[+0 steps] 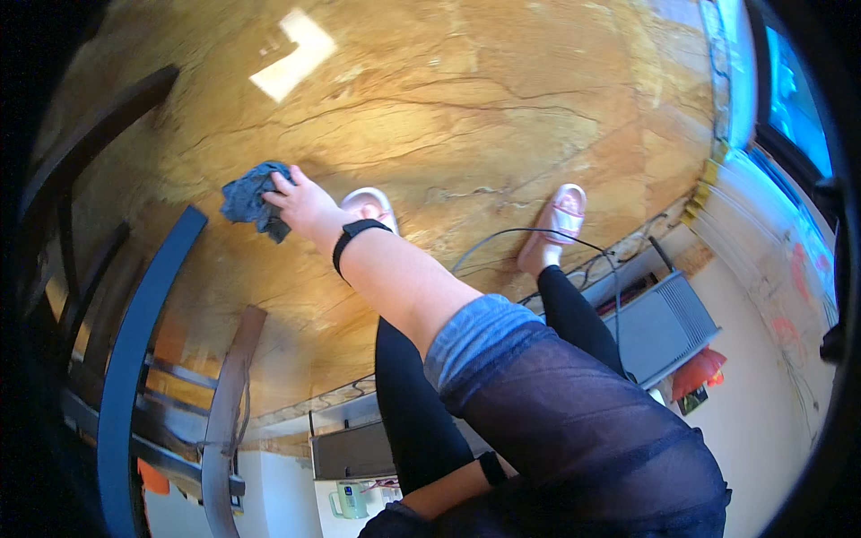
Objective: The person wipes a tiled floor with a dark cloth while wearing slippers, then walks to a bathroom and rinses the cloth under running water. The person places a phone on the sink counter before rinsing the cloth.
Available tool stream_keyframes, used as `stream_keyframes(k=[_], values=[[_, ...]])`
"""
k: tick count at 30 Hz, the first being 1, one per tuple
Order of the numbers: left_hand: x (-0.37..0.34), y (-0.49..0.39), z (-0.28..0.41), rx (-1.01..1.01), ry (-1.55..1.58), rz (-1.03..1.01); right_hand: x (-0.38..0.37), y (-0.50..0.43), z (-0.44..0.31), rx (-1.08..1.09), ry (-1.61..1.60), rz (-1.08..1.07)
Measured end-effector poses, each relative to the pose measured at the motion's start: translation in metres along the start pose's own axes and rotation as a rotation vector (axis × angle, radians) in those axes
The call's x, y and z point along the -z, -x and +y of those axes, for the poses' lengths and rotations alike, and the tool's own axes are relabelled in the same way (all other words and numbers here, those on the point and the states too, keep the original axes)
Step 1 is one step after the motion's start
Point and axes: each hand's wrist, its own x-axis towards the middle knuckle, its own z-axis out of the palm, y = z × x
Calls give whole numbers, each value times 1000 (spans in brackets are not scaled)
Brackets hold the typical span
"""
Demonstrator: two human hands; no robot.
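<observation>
My right hand [304, 203] reaches out to the left over the glossy tan floor [471, 121], its fingers closed on a crumpled blue-grey cloth [252, 196]. Whether the cloth touches the floor cannot be told. A black band [350, 237] circles that wrist. My left forearm, with another black band, lies low in the picture; my left hand is hidden behind my right sleeve. Below and beside the right hand is one of my feet in a pale slipper [370, 202]. The other foot wears a pink and white slipper [564, 218].
Dark chair frames [148, 323] stand at the left. A thin black cable [498, 234] loops over the floor by my feet. Along the wall are a grey shelf unit [662, 329], a pale green mug [351, 500] and transparent plastic sheeting [760, 235]. A dark-framed window [797, 101] is at the upper right.
</observation>
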Motion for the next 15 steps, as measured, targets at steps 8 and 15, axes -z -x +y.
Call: stream_keyframes(k=[8,15], values=[[-18,-56,31,-54,19,70,54,140,243,-468,67,409],[-40,-109,33,66,-258,143,44,357,405,-1275,-98,372]])
